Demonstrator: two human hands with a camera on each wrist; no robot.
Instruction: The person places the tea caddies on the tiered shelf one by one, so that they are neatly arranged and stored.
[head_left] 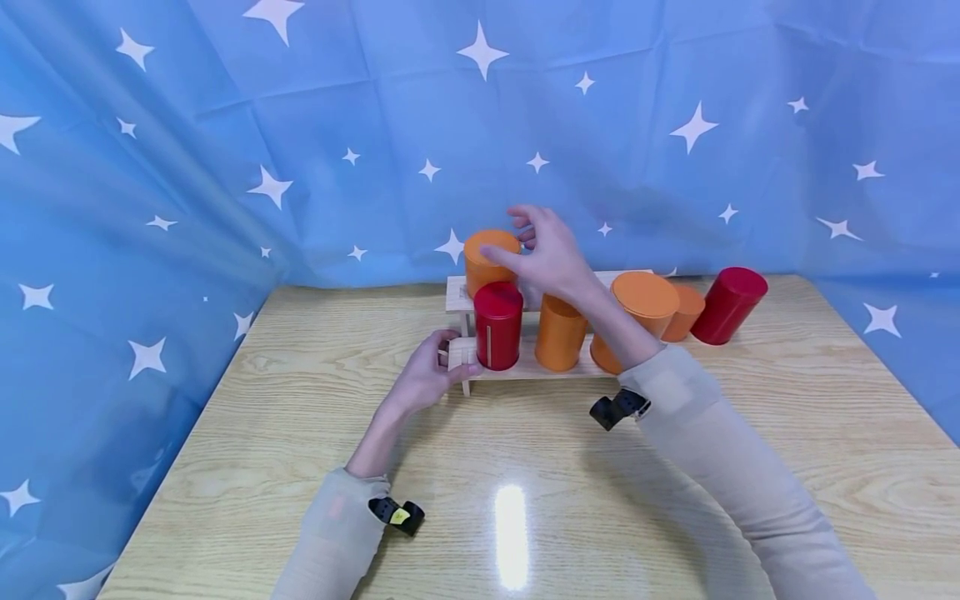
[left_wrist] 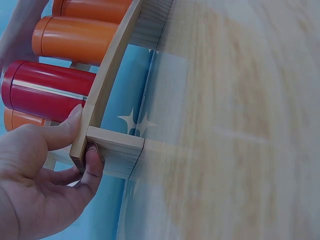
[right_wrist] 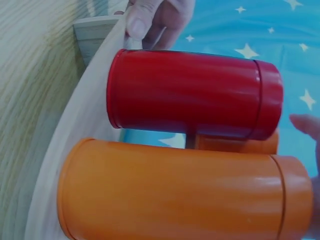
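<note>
A two-tier wooden rack [head_left: 558,373] holds metal canisters. My left hand [head_left: 426,373] pinches the left end of its lower shelf board, thumb on top and fingers underneath, as the left wrist view shows [left_wrist: 45,170]. Just beside that thumb a red canister [head_left: 498,327] stands upright on the lower shelf. Behind it, an orange canister [head_left: 486,250] stands on the upper tier. My right hand [head_left: 551,254] hovers at that orange canister's right side, fingers loosely bent and holding nothing, its thumb overlapping the lid in the head view. An orange canister [head_left: 558,337] sits under my right forearm.
Farther right, a large orange canister [head_left: 645,300] stands on the rack, partly behind the right forearm. Past the rack's right end are a smaller orange canister [head_left: 682,312] and a tilted-looking red canister [head_left: 729,307]. A blue star-patterned cloth [head_left: 375,125] hangs behind the wooden table [head_left: 300,433].
</note>
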